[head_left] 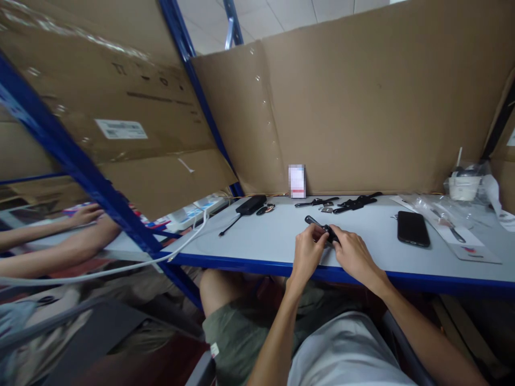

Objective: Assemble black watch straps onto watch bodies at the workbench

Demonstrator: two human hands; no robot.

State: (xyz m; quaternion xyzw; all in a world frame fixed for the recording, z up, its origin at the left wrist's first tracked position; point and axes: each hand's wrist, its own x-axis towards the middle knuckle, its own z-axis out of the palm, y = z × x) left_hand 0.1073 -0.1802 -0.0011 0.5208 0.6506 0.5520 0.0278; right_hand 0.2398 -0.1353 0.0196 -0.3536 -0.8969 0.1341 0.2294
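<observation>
Over the front part of the grey tabletop, both my hands are closed around a slim black handle-like object [310,220]. Its far end sticks out up and to the left, while its middle is covered by my fingers, so its exact kind is unclear. My left hand [309,247] pinches it from the left side. From the right, my right hand [353,251] grips the nearer end with thumb and fingers. Just beyond my hands lie flat black pieces [356,202] and a thin black item [316,202], with small parts beside them.
A black phone [413,229] lies right of my hands, near clear plastic packaging [446,214] and a white cup [464,187]. Leftward is a black box with cable [251,205]. A lit screen [296,181] leans on the cardboard wall [354,118]. A co-worker's arms [80,241] show left.
</observation>
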